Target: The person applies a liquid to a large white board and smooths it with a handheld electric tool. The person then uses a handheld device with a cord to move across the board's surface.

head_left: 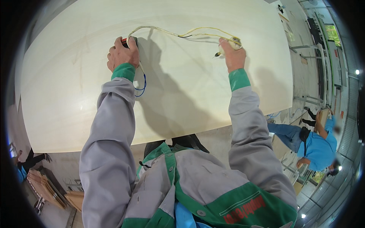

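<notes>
Keep the left hand (123,57), upper left of centre, closed around the red-and-black block (124,41); its fingers hide much of the part, so full finger contact cannot be confirmed. The right hand (234,56), upper right of centre, grips the pale wire bundle (237,41), with a black-tipped lead (217,55) protruding on its left. The wire run (154,27) arcs slackly between both hands. Preferably, steady the block, move the bundle gradually and retain this slack; a sharp pull could strain the wire ends. Guide the blue wire loop (143,85), below the left hand, away from the wrist to avoid snagging. The white tabletop (68,98) gives ample working room between the forearms and toward the left of the frame. Its near edge crosses below centre; the right edge lies closer to the right hand, with a co-worker (317,146) beyond it.
</notes>
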A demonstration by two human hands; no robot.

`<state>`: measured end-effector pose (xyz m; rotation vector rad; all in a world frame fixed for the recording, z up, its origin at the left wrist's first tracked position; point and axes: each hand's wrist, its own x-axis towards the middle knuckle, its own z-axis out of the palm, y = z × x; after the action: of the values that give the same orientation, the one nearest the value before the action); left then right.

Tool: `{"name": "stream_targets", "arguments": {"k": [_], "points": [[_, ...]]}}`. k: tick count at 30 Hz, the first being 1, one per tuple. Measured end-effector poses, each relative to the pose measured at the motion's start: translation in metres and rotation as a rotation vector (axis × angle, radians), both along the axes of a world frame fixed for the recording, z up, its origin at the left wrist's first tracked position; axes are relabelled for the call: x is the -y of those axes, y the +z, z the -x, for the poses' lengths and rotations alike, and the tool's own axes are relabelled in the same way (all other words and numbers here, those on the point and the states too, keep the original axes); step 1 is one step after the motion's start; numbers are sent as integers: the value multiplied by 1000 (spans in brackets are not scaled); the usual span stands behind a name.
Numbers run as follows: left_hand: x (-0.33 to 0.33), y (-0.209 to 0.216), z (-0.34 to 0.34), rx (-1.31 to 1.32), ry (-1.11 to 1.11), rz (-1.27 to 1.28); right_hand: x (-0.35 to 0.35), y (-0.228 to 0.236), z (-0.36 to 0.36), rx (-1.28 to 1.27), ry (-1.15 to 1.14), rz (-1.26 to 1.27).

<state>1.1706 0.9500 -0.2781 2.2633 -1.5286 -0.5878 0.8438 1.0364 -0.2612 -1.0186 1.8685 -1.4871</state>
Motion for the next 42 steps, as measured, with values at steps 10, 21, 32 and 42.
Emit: {"name": "stream_targets", "arguments": {"k": [10, 21, 32, 42], "points": [[2, -8, 2, 36, 77, -11, 34, -18, 5, 34, 108, -60], [14, -19, 8, 21, 129, -5, 80, -13, 14, -69, 126, -143], [20, -23, 11, 28, 157, -21, 101, -22, 17, -42, 115, -248], [24, -27, 10, 20, 178, -50, 132, -31, 18, -122, 73, -147]]}}
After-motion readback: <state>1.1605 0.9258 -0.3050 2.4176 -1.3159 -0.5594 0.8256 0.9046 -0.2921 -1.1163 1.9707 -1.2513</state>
